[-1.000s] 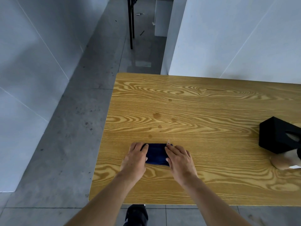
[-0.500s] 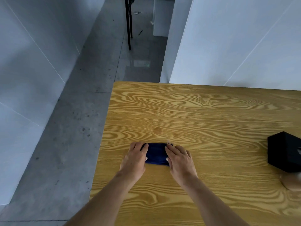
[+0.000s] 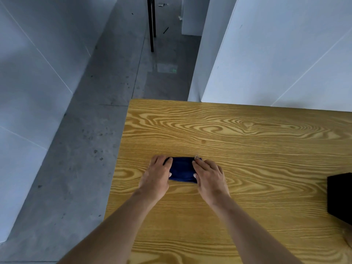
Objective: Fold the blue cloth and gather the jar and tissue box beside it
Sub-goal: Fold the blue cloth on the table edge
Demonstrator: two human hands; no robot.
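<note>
The blue cloth [image 3: 182, 169] lies folded into a small dark rectangle on the wooden table [image 3: 247, 134], near its left end. My left hand [image 3: 157, 175] lies palm down over the cloth's left end, thumb at its near edge. My right hand [image 3: 208, 177] covers the right end the same way. Only the middle strip of cloth shows between them. The black tissue box [image 3: 340, 197] sits at the right border of the view, partly cut off. I cannot make out the jar.
The table's left edge [image 3: 116, 178] drops to a grey concrete floor [image 3: 80, 168]. White walls stand to the left and behind the table. A black table leg [image 3: 151, 25] stands far back on the floor.
Both hands have stayed on the cloth. The view has tilted up and left, so the tissue box has slid toward the right border and the tan object below it has left the frame.
</note>
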